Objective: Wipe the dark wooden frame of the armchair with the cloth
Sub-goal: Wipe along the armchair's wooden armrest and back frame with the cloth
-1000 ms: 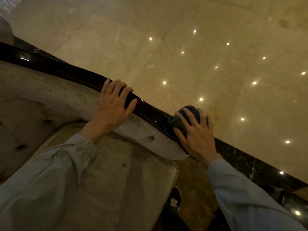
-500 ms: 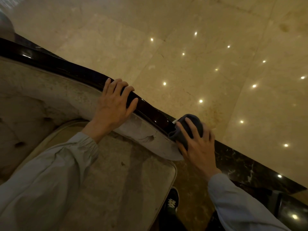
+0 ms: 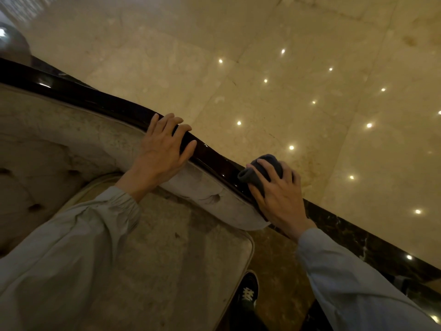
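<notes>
The armchair's dark glossy wooden frame (image 3: 100, 101) runs from the upper left down to the middle of the head view, capping the beige padded armrest (image 3: 207, 192). My left hand (image 3: 162, 149) rests on the armrest with its fingers laid over the frame. Further down the rail, near its lower end, my right hand (image 3: 279, 199) grips a bunched dark grey cloth (image 3: 260, 168) and presses it onto the frame. Part of the cloth is hidden under my fingers and palm.
The beige seat cushion (image 3: 167, 259) and tufted backrest (image 3: 35, 163) fill the lower left. Polished beige marble floor (image 3: 310, 91) with light reflections lies beyond the frame. A dark marble border strip (image 3: 358, 244) crosses at lower right. My dark shoe (image 3: 247, 292) stands beside the chair.
My right hand slid the cloth down the frame toward its end, then back up a little. My left hand has stayed in place.
</notes>
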